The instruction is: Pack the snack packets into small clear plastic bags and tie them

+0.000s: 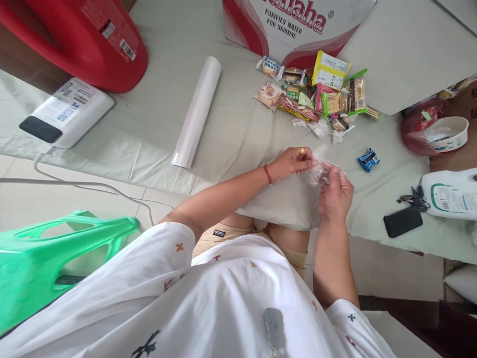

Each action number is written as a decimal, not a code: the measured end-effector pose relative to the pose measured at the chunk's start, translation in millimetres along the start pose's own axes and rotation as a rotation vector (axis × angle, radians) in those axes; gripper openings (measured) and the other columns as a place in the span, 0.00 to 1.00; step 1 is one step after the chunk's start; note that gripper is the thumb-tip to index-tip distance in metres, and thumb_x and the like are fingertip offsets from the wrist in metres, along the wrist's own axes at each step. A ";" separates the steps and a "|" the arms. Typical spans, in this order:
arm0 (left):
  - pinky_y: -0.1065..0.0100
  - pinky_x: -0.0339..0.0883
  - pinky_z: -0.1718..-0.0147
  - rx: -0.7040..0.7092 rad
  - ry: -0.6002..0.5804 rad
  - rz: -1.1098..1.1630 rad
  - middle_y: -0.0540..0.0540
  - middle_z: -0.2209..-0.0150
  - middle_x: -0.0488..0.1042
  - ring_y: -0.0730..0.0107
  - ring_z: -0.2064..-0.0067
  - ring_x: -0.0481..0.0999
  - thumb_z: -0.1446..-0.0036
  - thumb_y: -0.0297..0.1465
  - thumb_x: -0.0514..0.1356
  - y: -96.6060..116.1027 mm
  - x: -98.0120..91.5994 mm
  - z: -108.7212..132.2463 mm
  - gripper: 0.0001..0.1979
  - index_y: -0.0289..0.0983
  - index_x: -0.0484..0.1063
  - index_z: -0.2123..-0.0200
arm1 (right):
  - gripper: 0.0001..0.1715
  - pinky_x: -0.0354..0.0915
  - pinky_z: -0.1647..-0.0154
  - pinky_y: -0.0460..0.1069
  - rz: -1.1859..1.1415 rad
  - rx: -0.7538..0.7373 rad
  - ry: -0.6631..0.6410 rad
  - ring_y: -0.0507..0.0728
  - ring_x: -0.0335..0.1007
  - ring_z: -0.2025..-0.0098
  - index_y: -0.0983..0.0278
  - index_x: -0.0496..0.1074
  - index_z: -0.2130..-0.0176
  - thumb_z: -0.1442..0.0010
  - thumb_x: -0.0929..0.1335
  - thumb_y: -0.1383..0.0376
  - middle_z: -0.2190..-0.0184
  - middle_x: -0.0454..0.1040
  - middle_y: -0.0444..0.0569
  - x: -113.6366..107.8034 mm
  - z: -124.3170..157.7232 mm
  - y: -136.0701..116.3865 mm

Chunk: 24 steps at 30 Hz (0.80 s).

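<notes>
Pinching clear plastic [316, 172], left hand [289, 164] and right hand [337, 193] partly hide its shape

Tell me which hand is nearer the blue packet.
Right. The right hand is left of the blue packet and lower in view; the left hand is farther left.

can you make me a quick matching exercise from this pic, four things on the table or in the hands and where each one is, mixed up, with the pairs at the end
Things
1. crinkled clear plastic
2. small blue packet
3. white roll
4. black flat device

Places
A. between the red jug and the snack pile
B. beside the white bottle
C. held by the left hand and the right hand
D. between the right hand and the white bowl

Pairs: 1-C, 2-D, 3-A, 4-B
</notes>
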<state>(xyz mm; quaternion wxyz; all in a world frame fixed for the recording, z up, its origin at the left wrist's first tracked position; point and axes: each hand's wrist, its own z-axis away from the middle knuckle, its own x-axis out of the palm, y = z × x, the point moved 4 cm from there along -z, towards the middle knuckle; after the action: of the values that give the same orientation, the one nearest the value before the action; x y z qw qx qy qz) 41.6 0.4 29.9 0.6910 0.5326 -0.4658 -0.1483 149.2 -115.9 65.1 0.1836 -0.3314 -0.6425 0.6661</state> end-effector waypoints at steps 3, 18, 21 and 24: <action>0.72 0.56 0.74 -0.002 0.016 0.080 0.56 0.75 0.67 0.81 0.74 0.64 0.55 0.49 0.79 3.4 -6.8 -1.7 0.29 0.36 0.67 0.72 | 0.33 0.67 0.70 0.47 -0.112 0.029 0.176 0.51 0.70 0.70 0.64 0.79 0.59 0.37 0.70 0.37 0.70 0.74 0.45 -13.8 -3.0 0.6; 0.72 0.70 0.68 -0.180 -0.078 0.245 0.48 0.61 0.80 0.73 0.67 0.81 0.50 0.45 0.78 18.4 -27.1 0.1 0.27 0.38 0.65 0.64 | 0.28 0.47 0.86 0.42 -0.055 0.113 0.256 0.46 0.57 0.81 0.66 0.75 0.69 0.45 0.78 0.44 0.81 0.66 0.40 -92.7 -15.6 4.3; 0.73 0.66 0.72 -0.212 0.002 0.153 0.46 0.61 0.79 0.72 0.68 0.81 0.44 0.53 0.71 14.6 -25.2 1.0 0.27 0.38 0.66 0.62 | 0.23 0.52 0.84 0.41 -0.167 0.161 0.325 0.46 0.58 0.81 0.66 0.74 0.70 0.41 0.77 0.50 0.80 0.67 0.39 -93.7 -14.4 16.1; 0.72 0.64 0.72 -0.238 -0.030 0.075 0.47 0.61 0.77 0.72 0.66 0.80 0.45 0.54 0.72 9.0 -17.5 4.1 0.29 0.38 0.71 0.53 | 0.18 0.58 0.82 0.39 -0.299 0.201 0.423 0.45 0.61 0.79 0.65 0.72 0.70 0.36 0.75 0.56 0.78 0.69 0.38 -88.4 -16.0 26.7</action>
<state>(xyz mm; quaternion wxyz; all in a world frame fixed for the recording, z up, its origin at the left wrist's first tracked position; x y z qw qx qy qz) 26.5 13.7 29.2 0.7472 0.4266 -0.4751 -0.1845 227.9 -166.3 57.9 0.4420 -0.3446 -0.5624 0.6079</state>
